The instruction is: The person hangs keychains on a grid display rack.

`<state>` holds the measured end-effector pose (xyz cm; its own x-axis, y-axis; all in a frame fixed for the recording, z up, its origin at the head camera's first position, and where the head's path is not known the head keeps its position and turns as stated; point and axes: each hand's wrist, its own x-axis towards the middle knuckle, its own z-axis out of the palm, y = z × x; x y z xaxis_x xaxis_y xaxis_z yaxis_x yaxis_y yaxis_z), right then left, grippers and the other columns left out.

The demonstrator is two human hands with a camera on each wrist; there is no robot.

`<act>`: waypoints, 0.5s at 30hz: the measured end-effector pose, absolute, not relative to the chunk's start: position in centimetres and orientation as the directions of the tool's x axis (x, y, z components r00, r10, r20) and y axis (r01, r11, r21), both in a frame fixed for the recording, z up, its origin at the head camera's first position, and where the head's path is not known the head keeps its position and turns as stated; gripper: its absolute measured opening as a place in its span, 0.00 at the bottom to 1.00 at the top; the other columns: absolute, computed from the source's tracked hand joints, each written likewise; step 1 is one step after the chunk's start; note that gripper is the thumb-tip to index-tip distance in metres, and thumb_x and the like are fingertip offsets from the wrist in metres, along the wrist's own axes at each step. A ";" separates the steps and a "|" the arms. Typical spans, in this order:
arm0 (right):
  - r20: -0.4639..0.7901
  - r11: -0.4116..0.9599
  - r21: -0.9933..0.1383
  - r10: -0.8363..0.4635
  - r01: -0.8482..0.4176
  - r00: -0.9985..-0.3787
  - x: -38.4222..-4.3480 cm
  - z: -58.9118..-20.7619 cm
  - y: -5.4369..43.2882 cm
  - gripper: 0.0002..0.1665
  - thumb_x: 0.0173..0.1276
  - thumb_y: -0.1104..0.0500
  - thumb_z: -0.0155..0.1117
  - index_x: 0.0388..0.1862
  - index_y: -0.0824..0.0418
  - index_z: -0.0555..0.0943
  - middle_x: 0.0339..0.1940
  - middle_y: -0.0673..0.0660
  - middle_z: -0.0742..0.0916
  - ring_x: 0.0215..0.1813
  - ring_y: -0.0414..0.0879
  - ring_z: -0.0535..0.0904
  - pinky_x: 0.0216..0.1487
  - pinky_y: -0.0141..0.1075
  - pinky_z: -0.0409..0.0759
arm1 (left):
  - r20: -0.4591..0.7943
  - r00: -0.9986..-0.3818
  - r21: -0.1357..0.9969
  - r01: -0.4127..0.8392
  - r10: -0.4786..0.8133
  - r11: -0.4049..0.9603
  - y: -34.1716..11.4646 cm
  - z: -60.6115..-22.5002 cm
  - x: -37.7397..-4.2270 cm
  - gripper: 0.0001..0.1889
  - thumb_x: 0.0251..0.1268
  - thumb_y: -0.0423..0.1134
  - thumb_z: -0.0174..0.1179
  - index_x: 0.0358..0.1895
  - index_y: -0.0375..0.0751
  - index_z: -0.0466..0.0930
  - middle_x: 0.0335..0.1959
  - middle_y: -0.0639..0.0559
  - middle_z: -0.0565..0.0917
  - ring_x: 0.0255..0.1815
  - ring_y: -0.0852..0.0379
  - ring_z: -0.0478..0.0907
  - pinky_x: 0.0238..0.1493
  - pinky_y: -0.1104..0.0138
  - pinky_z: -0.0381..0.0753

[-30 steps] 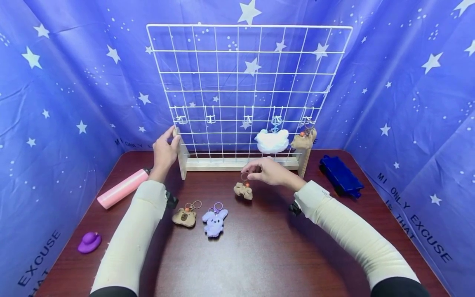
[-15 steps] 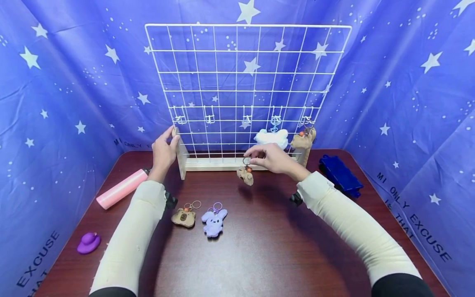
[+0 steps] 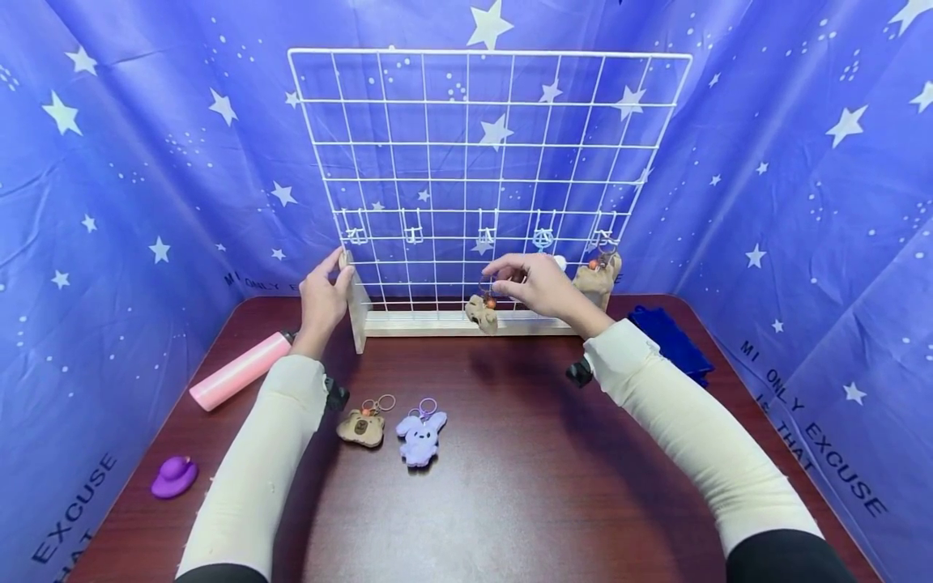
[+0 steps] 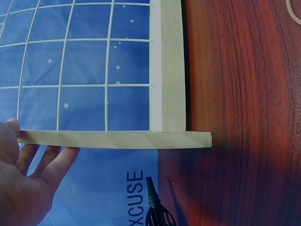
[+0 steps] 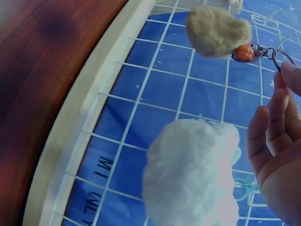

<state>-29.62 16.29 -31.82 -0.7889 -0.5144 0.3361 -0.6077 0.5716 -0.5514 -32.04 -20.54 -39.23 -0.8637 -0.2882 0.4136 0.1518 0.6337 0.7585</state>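
My right hand [image 3: 543, 287] pinches the metal ring of a small brown plush keychain [image 3: 481, 314] with an orange bead. It dangles in front of the lower part of the white wire grid rack [image 3: 446, 180], below the middle hook [image 3: 487, 235]. In the right wrist view, thumb and fingertip meet on the ring, and the plush [image 5: 216, 32] hangs off it. My left hand [image 3: 324, 295] grips the upper end of the rack's left wooden side post [image 4: 117, 139], fingers against its outer side. A fluffy white plush keychain [image 5: 190, 174] hangs beside my right hand, mostly hidden in the head view.
Another brown plush keychain [image 3: 598, 279] hangs on the far right hook. On the table lie a brown bear-like keychain [image 3: 361, 431] and a lavender rabbit keychain [image 3: 419, 440]. A purple duck [image 3: 175, 478] and pink bottle [image 3: 240, 372] lie left, a dark blue object [image 3: 670, 344] right.
My right hand has lifted the brown plush keychain from close over the table up to the lower grid, now covering most of the white plush. My left hand has stayed on the post.
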 end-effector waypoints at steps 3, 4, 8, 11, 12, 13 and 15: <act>0.368 0.578 -0.547 -0.484 -0.606 -0.794 -29.7 -31.3 16.2 0.13 0.70 0.60 0.70 0.52 0.55 0.88 0.35 0.55 0.91 0.33 0.44 0.81 0.35 0.33 0.78 | 0.413 -0.865 0.757 0.153 -0.285 0.635 -20.5 -39.2 -32.0 0.24 0.74 0.45 0.61 0.72 0.54 0.75 0.61 0.42 0.85 0.67 0.41 0.78 0.72 0.52 0.72; 0.378 0.577 -0.549 -0.474 -0.605 -0.795 -29.8 -31.2 16.1 0.13 0.69 0.60 0.70 0.52 0.55 0.88 0.36 0.55 0.91 0.33 0.44 0.81 0.35 0.33 0.77 | 0.413 -0.865 0.757 0.152 -0.285 0.635 -20.5 -39.2 -32.0 0.24 0.74 0.45 0.61 0.72 0.54 0.75 0.61 0.42 0.84 0.67 0.41 0.78 0.72 0.52 0.71; 0.410 0.572 -0.558 -0.440 -0.602 -0.799 -29.8 -30.7 15.9 0.13 0.70 0.60 0.69 0.53 0.56 0.88 0.37 0.57 0.92 0.32 0.45 0.80 0.35 0.34 0.76 | 0.413 -0.866 0.755 0.152 -0.282 0.638 -20.6 -39.1 -31.9 0.24 0.74 0.44 0.60 0.72 0.53 0.75 0.62 0.41 0.84 0.67 0.40 0.77 0.72 0.51 0.71; 0.417 0.572 -0.569 -0.419 -0.591 -0.807 -29.9 -30.4 15.6 0.13 0.70 0.60 0.69 0.53 0.56 0.88 0.37 0.57 0.92 0.31 0.44 0.80 0.34 0.33 0.76 | 0.414 -0.865 0.754 0.151 -0.283 0.640 -20.6 -39.1 -31.9 0.24 0.74 0.44 0.60 0.72 0.53 0.75 0.62 0.41 0.84 0.66 0.40 0.78 0.72 0.51 0.72; 0.418 0.576 -0.571 -0.409 -0.585 -0.811 -29.9 -30.3 15.5 0.13 0.70 0.60 0.69 0.53 0.55 0.88 0.37 0.56 0.92 0.31 0.44 0.80 0.33 0.33 0.76 | 0.414 -0.865 0.754 0.152 -0.283 0.640 -20.6 -39.1 -31.9 0.24 0.74 0.44 0.60 0.72 0.53 0.75 0.62 0.41 0.84 0.66 0.40 0.78 0.72 0.51 0.72; 0.422 0.578 -0.573 -0.400 -0.581 -0.814 -30.0 -30.3 15.5 0.13 0.70 0.60 0.69 0.53 0.55 0.88 0.37 0.56 0.92 0.30 0.43 0.80 0.33 0.32 0.76 | 0.415 -0.865 0.754 0.153 -0.283 0.639 -20.6 -39.1 -31.9 0.24 0.74 0.44 0.61 0.72 0.53 0.75 0.62 0.41 0.84 0.66 0.40 0.78 0.71 0.51 0.72; 0.432 0.580 -0.575 -0.382 -0.576 -0.817 -30.1 -30.2 15.4 0.13 0.70 0.61 0.69 0.52 0.56 0.88 0.37 0.57 0.92 0.30 0.43 0.79 0.32 0.32 0.74 | 0.418 -0.863 0.754 0.156 -0.283 0.637 -20.6 -39.1 -31.9 0.24 0.74 0.44 0.61 0.72 0.53 0.75 0.62 0.41 0.84 0.65 0.40 0.79 0.71 0.51 0.73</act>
